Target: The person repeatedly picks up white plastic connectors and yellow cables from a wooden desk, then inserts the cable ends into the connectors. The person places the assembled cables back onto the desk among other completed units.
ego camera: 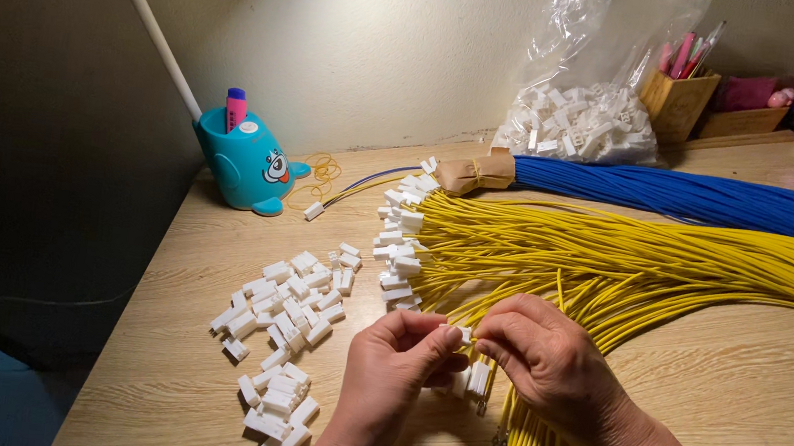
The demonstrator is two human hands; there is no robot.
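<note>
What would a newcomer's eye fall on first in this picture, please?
The fan of yellow wires across the desk's middle, with a blue wire bundle behind it. At the front, the left hand and right hand pinch a small white connector; loose white connectors lie at left.

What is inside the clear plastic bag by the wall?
The clear plastic bag holds a heap of small white plastic connectors. Anything beneath the heap cannot be seen.
</note>
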